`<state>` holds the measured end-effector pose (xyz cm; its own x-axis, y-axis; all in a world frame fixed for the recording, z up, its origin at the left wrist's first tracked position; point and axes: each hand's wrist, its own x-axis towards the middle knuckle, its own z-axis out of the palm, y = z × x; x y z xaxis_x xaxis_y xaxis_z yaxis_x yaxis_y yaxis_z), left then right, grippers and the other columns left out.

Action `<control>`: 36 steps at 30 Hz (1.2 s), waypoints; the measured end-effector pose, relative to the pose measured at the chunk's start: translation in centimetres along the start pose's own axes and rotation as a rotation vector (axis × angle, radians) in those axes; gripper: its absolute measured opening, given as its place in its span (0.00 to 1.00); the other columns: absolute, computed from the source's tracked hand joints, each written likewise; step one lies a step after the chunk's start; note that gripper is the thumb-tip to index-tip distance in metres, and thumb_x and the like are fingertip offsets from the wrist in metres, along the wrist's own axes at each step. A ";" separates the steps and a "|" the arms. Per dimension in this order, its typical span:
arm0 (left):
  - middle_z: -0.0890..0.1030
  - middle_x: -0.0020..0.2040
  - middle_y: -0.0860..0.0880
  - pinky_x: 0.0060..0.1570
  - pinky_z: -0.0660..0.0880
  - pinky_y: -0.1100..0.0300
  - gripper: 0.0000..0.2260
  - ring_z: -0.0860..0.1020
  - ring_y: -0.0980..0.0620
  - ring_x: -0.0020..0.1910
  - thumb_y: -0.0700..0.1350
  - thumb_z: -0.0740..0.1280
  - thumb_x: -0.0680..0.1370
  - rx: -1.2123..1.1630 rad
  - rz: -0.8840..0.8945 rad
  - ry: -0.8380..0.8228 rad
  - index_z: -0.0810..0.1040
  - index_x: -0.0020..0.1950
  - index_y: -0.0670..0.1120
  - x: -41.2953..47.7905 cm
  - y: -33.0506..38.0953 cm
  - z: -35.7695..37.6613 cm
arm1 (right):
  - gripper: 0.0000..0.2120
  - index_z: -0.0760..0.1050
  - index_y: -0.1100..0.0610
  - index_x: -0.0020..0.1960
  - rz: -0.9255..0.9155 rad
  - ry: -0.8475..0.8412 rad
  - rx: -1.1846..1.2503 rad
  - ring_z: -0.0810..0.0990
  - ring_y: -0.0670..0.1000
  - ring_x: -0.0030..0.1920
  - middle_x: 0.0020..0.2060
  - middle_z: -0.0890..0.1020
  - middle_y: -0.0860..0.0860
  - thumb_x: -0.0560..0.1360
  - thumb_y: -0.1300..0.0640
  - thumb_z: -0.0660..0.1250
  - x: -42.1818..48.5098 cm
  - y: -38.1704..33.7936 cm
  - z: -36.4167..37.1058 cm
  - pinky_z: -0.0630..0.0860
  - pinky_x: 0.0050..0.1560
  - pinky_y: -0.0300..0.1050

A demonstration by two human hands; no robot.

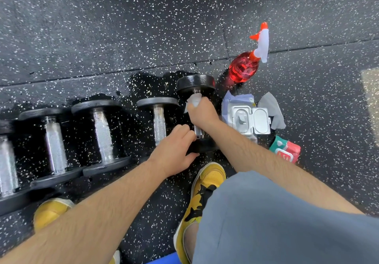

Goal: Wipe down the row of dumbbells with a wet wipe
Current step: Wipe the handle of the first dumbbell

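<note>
On the speckled floor (102, 27), rightmost dumbbell (195, 83) of the row: left hand (176, 146) curled over its near head, right hand (202, 114) clenched round the handle, pinching the wet wipe (193, 99). Open wipe pack (246, 118) at its 3 o'clock; red spray bottle (244, 68) at 1 o'clock.

Five dumbbells (102, 134) (the leftmost cut off), two wipe packs (249, 121), one spray bottle (244, 68), two yellow shoes (207, 181).
</note>
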<state>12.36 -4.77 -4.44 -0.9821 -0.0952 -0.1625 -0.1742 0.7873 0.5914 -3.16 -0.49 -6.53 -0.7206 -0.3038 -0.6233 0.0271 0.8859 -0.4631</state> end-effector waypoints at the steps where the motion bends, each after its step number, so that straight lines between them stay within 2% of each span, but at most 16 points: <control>1: 0.71 0.49 0.50 0.45 0.77 0.52 0.18 0.68 0.52 0.49 0.52 0.75 0.72 0.000 -0.005 -0.002 0.75 0.54 0.44 -0.1 -0.1 0.0 | 0.19 0.69 0.64 0.63 0.009 0.003 -0.013 0.73 0.54 0.47 0.49 0.74 0.53 0.80 0.51 0.61 0.0 0.3 0.2 0.68 0.46 0.44; 6: 0.71 0.49 0.50 0.46 0.78 0.52 0.18 0.68 0.52 0.49 0.51 0.75 0.72 -0.009 -0.008 -0.001 0.75 0.54 0.44 -0.3 -0.2 -0.2 | 0.17 0.72 0.64 0.59 0.033 -0.019 0.033 0.77 0.57 0.49 0.50 0.78 0.56 0.78 0.51 0.64 0.7 -0.2 -0.2 0.70 0.45 0.45; 8: 0.70 0.49 0.50 0.46 0.78 0.52 0.17 0.68 0.52 0.49 0.51 0.74 0.72 -0.010 -0.007 0.004 0.75 0.54 0.44 -0.2 -0.2 -0.2 | 0.09 0.74 0.60 0.49 0.025 -0.034 0.143 0.76 0.54 0.44 0.42 0.77 0.51 0.79 0.53 0.65 1.0 -0.7 -0.9 0.69 0.44 0.44; 9: 0.70 0.49 0.50 0.46 0.78 0.52 0.17 0.67 0.53 0.49 0.51 0.74 0.72 -0.009 -0.008 0.006 0.74 0.54 0.44 -0.2 -0.1 -0.2 | 0.09 0.73 0.57 0.44 0.016 -0.052 0.192 0.74 0.52 0.41 0.39 0.75 0.50 0.80 0.54 0.65 1.0 -0.9 -1.0 0.68 0.43 0.43; 11: 0.70 0.49 0.51 0.45 0.78 0.52 0.17 0.67 0.53 0.49 0.52 0.74 0.72 -0.009 -0.005 0.009 0.74 0.53 0.45 -0.2 -0.1 -0.2 | 0.11 0.71 0.53 0.40 -0.032 -0.088 0.200 0.73 0.52 0.41 0.40 0.75 0.52 0.81 0.54 0.63 1.0 -0.8 -0.9 0.67 0.39 0.42; 13: 0.70 0.49 0.51 0.45 0.78 0.52 0.17 0.67 0.53 0.48 0.52 0.74 0.72 -0.008 -0.005 0.007 0.74 0.53 0.45 -0.2 0.0 -0.2 | 0.09 0.75 0.52 0.44 -0.065 -0.088 0.176 0.75 0.53 0.40 0.43 0.77 0.54 0.81 0.51 0.63 0.8 -0.4 -0.6 0.66 0.33 0.42; 14: 0.70 0.49 0.51 0.45 0.78 0.53 0.17 0.68 0.52 0.49 0.52 0.74 0.72 -0.009 -0.004 0.006 0.74 0.53 0.45 -0.2 -0.1 -0.2 | 0.11 0.77 0.57 0.49 -0.068 -0.086 0.171 0.75 0.52 0.38 0.42 0.77 0.55 0.80 0.50 0.63 0.7 -0.2 -0.5 0.65 0.31 0.42; 16: 0.70 0.48 0.51 0.47 0.77 0.55 0.17 0.67 0.52 0.48 0.51 0.75 0.72 -0.011 0.001 0.009 0.74 0.53 0.44 -0.2 -0.1 -0.3 | 0.19 0.73 0.66 0.59 -0.044 -0.094 0.124 0.73 0.50 0.35 0.42 0.76 0.54 0.81 0.49 0.61 0.0 0.0 -0.5 0.65 0.30 0.43; 17: 0.69 0.48 0.51 0.48 0.75 0.56 0.17 0.66 0.53 0.48 0.51 0.75 0.72 -0.008 0.006 0.012 0.74 0.52 0.44 -0.3 -0.1 -0.3 | 0.21 0.71 0.67 0.61 -0.031 -0.106 0.099 0.73 0.49 0.36 0.43 0.76 0.54 0.82 0.48 0.60 -0.2 0.3 -0.4 0.65 0.32 0.44; 20: 0.68 0.48 0.53 0.49 0.72 0.60 0.17 0.64 0.55 0.47 0.52 0.75 0.72 0.003 0.003 0.012 0.74 0.52 0.45 -0.4 -0.3 -0.3 | 0.22 0.72 0.66 0.60 -0.025 -0.131 0.073 0.73 0.48 0.33 0.38 0.76 0.51 0.82 0.45 0.58 -0.9 1.3 0.1 0.65 0.32 0.43; 24: 0.70 0.48 0.51 0.48 0.71 0.61 0.17 0.63 0.56 0.47 0.52 0.75 0.72 0.007 0.005 0.012 0.75 0.53 0.44 -0.4 -0.3 -0.3 | 0.18 0.73 0.61 0.53 -0.032 -0.191 -0.002 0.73 0.48 0.32 0.35 0.76 0.50 0.82 0.46 0.57 -0.8 1.6 -0.4 0.66 0.30 0.42; 26: 0.70 0.49 0.51 0.49 0.71 0.61 0.17 0.65 0.55 0.47 0.52 0.75 0.72 0.015 0.011 0.010 0.75 0.53 0.44 -0.3 -0.2 -0.3 | 0.18 0.72 0.61 0.58 -0.037 -0.181 -0.002 0.74 0.48 0.35 0.40 0.77 0.51 0.81 0.46 0.59 -0.2 1.2 -0.9 0.68 0.33 0.43; 28: 0.70 0.49 0.51 0.48 0.72 0.61 0.17 0.66 0.54 0.48 0.52 0.75 0.72 0.016 0.004 0.006 0.75 0.54 0.44 -0.3 -0.1 -0.3 | 0.26 0.66 0.64 0.66 -0.027 -0.110 0.043 0.75 0.51 0.44 0.48 0.75 0.51 0.81 0.43 0.61 0.3 0.7 -1.0 0.69 0.42 0.45; 30: 0.70 0.49 0.51 0.47 0.74 0.60 0.17 0.66 0.54 0.49 0.52 0.74 0.73 0.012 -0.003 0.005 0.74 0.54 0.45 -0.3 -0.1 -0.2 | 0.31 0.64 0.66 0.68 -0.047 -0.055 0.081 0.74 0.53 0.49 0.51 0.74 0.53 0.82 0.40 0.59 0.4 0.3 -0.8 0.67 0.47 0.44; 36: 0.70 0.49 0.51 0.51 0.70 0.62 0.17 0.65 0.55 0.48 0.51 0.75 0.72 0.005 -0.003 0.004 0.75 0.54 0.44 -0.3 -0.1 -0.3 | 0.26 0.65 0.66 0.67 -0.039 -0.122 0.060 0.76 0.51 0.42 0.50 0.78 0.56 0.83 0.44 0.56 -0.6 1.0 -0.1 0.67 0.36 0.45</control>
<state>12.67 -5.06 -4.20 -0.9819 -0.0998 -0.1609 -0.1765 0.7902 0.5868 -2.77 0.65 -6.53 -0.6323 -0.3813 -0.6744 0.0443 0.8513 -0.5229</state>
